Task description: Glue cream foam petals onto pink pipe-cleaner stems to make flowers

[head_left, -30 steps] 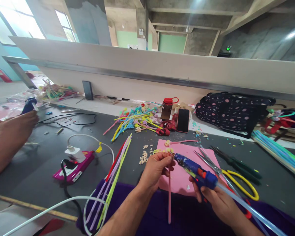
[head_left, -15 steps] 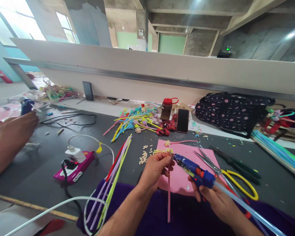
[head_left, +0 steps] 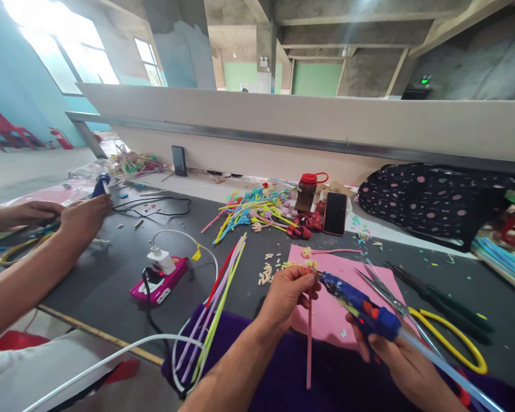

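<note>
Left fingers [head_left: 302, 278] grasp a slim pink stem [head_left: 309, 349], right fingers [head_left: 357, 335] a plastic glue gun [head_left: 352, 298].

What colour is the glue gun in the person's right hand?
Mostly blue, with red parts; the glue gun shows in the head view.

Daylight enters at upper left through a window [head_left: 68, 28], its panes burnt out to white. A hazy streak of glare marks the ceiling [head_left: 317, 34] at upper right; concrete beyond reads dim. Tabletop [head_left: 107, 286] moderately lit, shadows soft. Purple cloth [head_left: 278, 377] at bottom centre nearly black (folds barely legible). Blue glue gun [head_left: 347, 296] acceptably sharp; side edges stretched, softer.
</note>
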Tool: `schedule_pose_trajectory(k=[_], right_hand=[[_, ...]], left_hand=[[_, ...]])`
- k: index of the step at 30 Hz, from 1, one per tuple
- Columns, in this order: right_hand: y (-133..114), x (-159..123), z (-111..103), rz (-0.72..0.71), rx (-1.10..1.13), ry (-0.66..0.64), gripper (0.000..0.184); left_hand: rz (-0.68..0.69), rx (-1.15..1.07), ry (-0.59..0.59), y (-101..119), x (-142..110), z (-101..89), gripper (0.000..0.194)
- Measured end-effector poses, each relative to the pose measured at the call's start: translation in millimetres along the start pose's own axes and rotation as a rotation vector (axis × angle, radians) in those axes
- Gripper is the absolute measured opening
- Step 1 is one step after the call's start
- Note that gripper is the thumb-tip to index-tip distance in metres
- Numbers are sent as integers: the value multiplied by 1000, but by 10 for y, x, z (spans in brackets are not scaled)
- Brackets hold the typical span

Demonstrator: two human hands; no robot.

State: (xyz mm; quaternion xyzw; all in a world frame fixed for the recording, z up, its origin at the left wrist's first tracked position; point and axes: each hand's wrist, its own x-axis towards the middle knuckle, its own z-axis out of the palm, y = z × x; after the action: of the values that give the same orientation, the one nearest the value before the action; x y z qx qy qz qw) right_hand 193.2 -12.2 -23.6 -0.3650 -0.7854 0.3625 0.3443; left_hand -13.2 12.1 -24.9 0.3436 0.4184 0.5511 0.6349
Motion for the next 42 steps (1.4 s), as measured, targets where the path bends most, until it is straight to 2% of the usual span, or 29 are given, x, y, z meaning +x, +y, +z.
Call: schedule_pose_trajectory(k=[11, 16, 24, 29, 35, 42], right_hand=[[184, -89, -51, 6, -20, -38, 42], [132, -85, -46, 10, 12, -66, 37], [88, -100, -33, 10, 37, 12, 32], [136, -107, -51, -6, 38, -40, 33], [158, -102, -28, -57, -4, 9, 37], [1, -53, -54, -28, -36, -64, 39]], left_hand=[[1, -8, -4, -16, -9, 1, 22], [3, -4, 3, -20, -4, 6, 16], [-8, -5, 16, -32, 7, 7, 15], [-6, -17, 13, -38, 24, -7, 19], [27, -24, 9, -59, 17, -6, 17], [36, -21, 4, -97, 34, -19, 10]])
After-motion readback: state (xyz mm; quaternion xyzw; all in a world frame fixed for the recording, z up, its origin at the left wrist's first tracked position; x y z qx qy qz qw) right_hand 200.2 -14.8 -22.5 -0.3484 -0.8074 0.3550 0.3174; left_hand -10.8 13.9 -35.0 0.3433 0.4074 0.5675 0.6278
